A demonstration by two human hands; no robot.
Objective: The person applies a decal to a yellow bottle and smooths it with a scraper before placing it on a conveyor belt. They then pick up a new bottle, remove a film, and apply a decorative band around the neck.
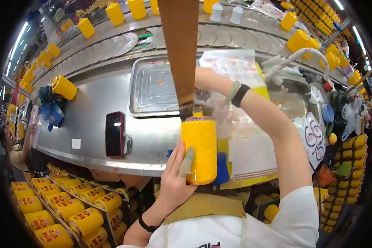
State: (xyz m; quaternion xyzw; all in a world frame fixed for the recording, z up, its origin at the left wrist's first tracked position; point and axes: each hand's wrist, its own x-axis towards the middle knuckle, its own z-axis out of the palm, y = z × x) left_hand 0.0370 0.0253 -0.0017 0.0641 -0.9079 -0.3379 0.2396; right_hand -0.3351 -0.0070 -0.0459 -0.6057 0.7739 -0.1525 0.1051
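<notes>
A yellow bottle [201,151] with a bare, narrow neck stands close to my body, at the front edge of the metal table [91,103]. My left hand [178,173] lies against its lower left side, fingers pressed to it, with a light cover on the thumb. My right hand [203,79] reaches in beyond the bottle and is partly behind a brown vertical post [178,45]; its fingers are hidden. Printed sheets and clear plastic [231,66] lie below my right forearm.
A metal tray [133,93] sits behind the post. Left of the bottle lies a red-edged phone [114,134]. A conveyor [235,39] carrying yellow bottles crosses the back. Racks of yellow bottles [84,221] stand at lower left. Another person [18,155] is at far left.
</notes>
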